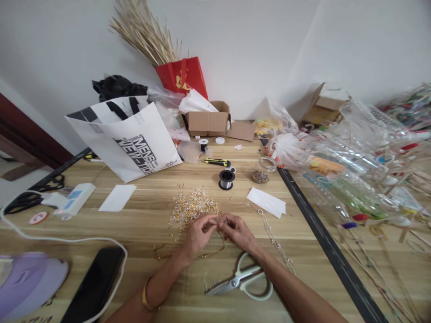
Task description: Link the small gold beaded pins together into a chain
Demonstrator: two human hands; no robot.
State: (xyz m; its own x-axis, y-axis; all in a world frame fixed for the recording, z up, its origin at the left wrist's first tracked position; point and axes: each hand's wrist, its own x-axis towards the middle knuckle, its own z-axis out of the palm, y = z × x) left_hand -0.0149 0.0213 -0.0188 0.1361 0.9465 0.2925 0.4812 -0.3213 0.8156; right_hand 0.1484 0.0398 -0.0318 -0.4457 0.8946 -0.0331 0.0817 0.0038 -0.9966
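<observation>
Your left hand point(201, 233) and right hand point(235, 229) meet, fingertips pinching something too small to identify. The gold chain point(213, 255) curves below them toward the bench's point(144, 231) near edge, its length running left-right beneath your left arm, the nearer one.

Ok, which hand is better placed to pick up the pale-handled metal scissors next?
Probably the right hand: the pale-handled metal scissors have their loops beside its forearm, farther from the left hand.
</observation>
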